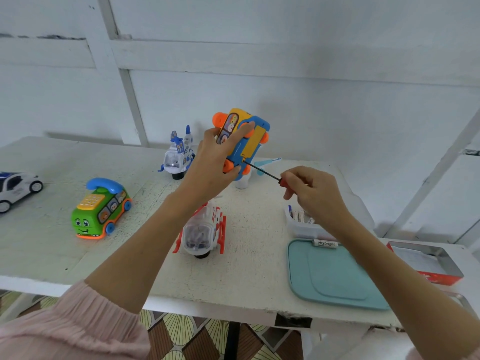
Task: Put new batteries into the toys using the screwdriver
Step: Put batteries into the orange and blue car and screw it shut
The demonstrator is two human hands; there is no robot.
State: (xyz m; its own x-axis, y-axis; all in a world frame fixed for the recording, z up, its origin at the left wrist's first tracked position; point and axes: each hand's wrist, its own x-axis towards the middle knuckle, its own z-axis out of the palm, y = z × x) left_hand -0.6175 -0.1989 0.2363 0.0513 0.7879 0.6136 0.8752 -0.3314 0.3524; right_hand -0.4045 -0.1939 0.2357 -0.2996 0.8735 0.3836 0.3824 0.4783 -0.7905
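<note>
My left hand [217, 154] grips a blue and yellow toy bus [245, 140] with orange wheels, lifted above the table with its underside turned toward me. A yellow battery cover [254, 142] shows on that underside. My right hand [313, 189] pinches the red handle of a small screwdriver [262, 172]. Its dark shaft points up-left and its tip touches the bus's underside just below the cover. A loose battery [326, 243] labelled Heybright lies at the far edge of the teal tray [335, 276].
On the white table [52, 245] stand a green phone bus [100, 209], a white police car [17, 187], a blue and white plane [179, 157] and a red and white toy [204, 229]. A clear tub of batteries [302, 222] and a red tin [428, 261] sit at the right.
</note>
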